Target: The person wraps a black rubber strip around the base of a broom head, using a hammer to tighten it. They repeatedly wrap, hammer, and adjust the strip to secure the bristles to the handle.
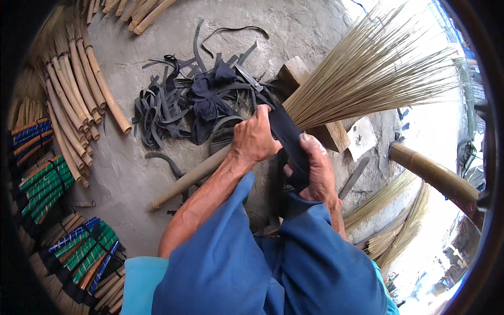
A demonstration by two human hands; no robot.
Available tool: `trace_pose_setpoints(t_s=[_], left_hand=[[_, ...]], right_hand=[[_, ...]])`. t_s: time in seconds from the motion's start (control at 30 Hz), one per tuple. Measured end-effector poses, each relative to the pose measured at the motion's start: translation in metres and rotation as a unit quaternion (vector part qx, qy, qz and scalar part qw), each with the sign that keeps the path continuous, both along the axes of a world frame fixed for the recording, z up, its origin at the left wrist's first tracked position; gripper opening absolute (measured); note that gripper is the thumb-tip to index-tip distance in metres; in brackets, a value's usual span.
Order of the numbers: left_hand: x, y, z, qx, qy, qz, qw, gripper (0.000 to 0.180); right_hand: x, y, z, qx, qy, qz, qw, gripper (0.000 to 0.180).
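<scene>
A broom lies slantwise before me, its bamboo handle [189, 180] toward the lower left and its straw bristles [362, 73] fanned to the upper right. My left hand [256, 137] is closed at the broom's neck, by the upper end of a wide black strip [289, 136]. Just what lies inside its fingers is partly hidden. My right hand [319, 170] grips the strip lower down, thumb on top, and the strip stretches between both hands across the neck. Scissors [249, 79] with metal blades lie just beyond my left hand, at the edge of a heap of black strips [168, 107].
Bare bamboo-handled brooms [79, 89] lie at the left, above bundles wrapped in green and blue [89, 252]. A wooden block [331, 137] sits under the bristles. At the right are a flat blade [355, 176], a thick bamboo pole [430, 170] and straw bunches [399, 231].
</scene>
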State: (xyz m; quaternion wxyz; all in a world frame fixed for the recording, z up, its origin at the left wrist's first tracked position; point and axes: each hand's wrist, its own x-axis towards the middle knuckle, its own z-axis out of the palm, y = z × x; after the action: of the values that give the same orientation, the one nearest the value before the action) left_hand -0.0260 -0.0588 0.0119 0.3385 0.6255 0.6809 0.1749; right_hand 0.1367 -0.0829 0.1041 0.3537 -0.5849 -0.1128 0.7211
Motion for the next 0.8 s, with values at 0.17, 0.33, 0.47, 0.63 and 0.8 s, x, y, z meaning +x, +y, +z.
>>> trace_pose_setpoints(t_s=[0.17,0.33,0.47,0.63,0.8], left_hand=[[-0.003,0.001,-0.001,0.03,-0.004,-0.001,1.0,0.068],[-0.002,0.003,0.007,-0.006,0.005,0.004,1.0,0.071],[0.001,0.014,0.012,-0.03,-0.019,0.011,0.999,0.076],[0.01,0.017,0.009,-0.009,-0.038,0.027,0.999,0.078],[0.007,0.005,-0.002,0.274,-0.101,-0.028,0.956,0.05]], right_hand=[[0.004,-0.005,-0.006,0.069,-0.028,0.072,0.995,0.029],[0.014,-0.007,-0.022,0.154,-0.115,0.147,0.97,0.04],[0.015,-0.002,-0.032,0.151,-0.147,0.119,0.97,0.039],[0.021,0.005,-0.038,0.175,-0.138,0.105,0.969,0.042],[0.029,-0.006,-0.04,0.162,-0.159,0.117,0.967,0.044]])
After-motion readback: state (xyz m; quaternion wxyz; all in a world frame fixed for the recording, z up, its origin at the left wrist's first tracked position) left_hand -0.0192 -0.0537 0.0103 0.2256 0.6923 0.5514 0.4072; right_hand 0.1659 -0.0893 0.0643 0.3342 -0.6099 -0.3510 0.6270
